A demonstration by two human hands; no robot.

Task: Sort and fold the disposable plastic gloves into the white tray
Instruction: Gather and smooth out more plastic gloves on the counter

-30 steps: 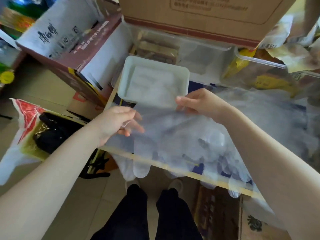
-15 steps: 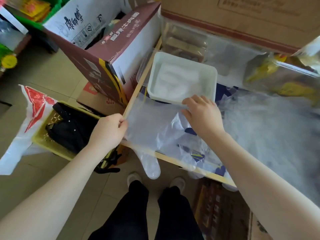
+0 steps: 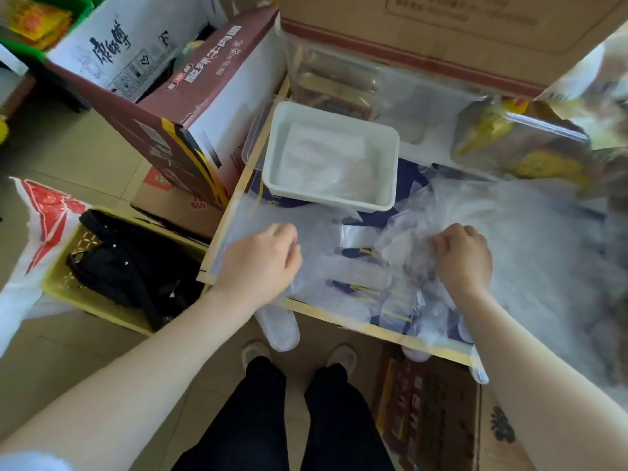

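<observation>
A white tray (image 3: 390,185) sits at the back of the work surface with folded clear gloves (image 3: 323,161) stacked inside. In front of it a clear plastic glove (image 3: 326,266) lies flat, its fingers hanging over the front edge. My left hand (image 3: 261,263) rests curled on the glove's left side. My right hand (image 3: 464,258) pinches crumpled clear plastic at the left edge of a big loose pile of gloves (image 3: 530,253).
A maroon and white carton (image 3: 190,107) leans at the left of the surface. A brown cardboard box (image 3: 441,32) and clear containers (image 3: 516,144) stand behind the tray. A yellow basket (image 3: 68,294) with a black bag sits on the floor at left.
My left hand moved right from the surface's left edge onto the flat glove. My right hand moved right from beside the tray to the loose pile and closed on plastic there.
</observation>
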